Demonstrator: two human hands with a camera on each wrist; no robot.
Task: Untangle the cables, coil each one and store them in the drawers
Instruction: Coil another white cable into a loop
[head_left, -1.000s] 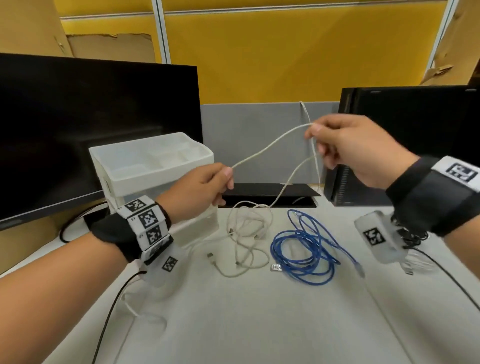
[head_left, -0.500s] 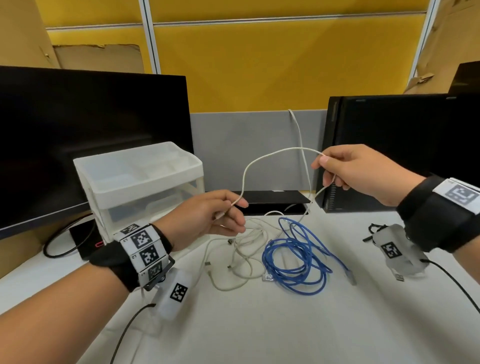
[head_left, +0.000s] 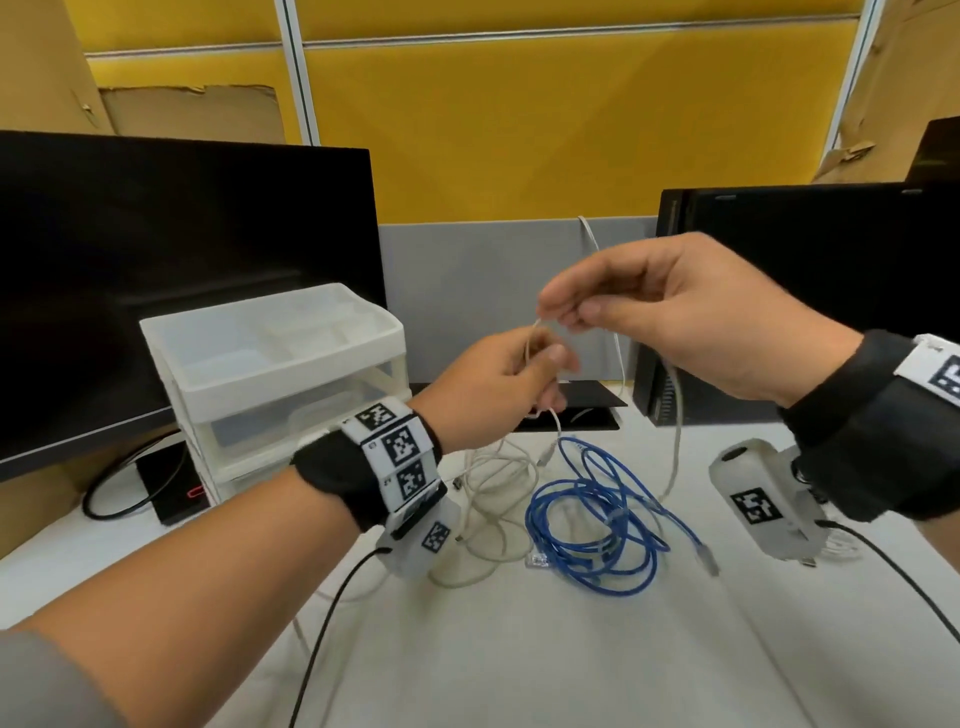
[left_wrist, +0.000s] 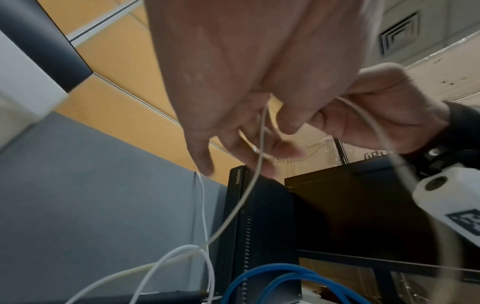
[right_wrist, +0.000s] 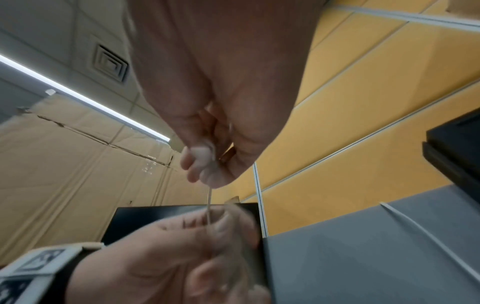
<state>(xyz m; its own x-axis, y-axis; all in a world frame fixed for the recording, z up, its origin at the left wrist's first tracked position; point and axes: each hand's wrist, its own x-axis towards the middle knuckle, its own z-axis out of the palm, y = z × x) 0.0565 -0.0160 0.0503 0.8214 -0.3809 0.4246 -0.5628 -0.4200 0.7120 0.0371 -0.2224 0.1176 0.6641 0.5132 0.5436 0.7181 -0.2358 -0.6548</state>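
Note:
Both hands are raised over the desk and hold the same thin white cable (head_left: 674, 415). My left hand (head_left: 524, 379) grips it between thumb and curled fingers; in the left wrist view the cable (left_wrist: 255, 170) runs down from those fingers to the desk. Just above and to the right, my right hand (head_left: 563, 312) pinches the cable between thumb and forefinger, and the cable (right_wrist: 209, 202) spans the short gap between the two hands. More white cable (head_left: 498, 493) lies in loose loops on the desk beside a coiled blue cable (head_left: 597, 525). A translucent white drawer unit (head_left: 270, 364) stands at the left.
A black monitor (head_left: 156, 270) stands behind the drawer unit, and a black computer case (head_left: 810, 270) at the right. A grey partition (head_left: 467, 291) backs the desk. Black wires (head_left: 332, 613) trail from the wrist cameras across the white desk (head_left: 519, 665).
The hands have come together: the right hand moved left and the left hand rose, so the stretch of white cable between them shrank to a small loop.

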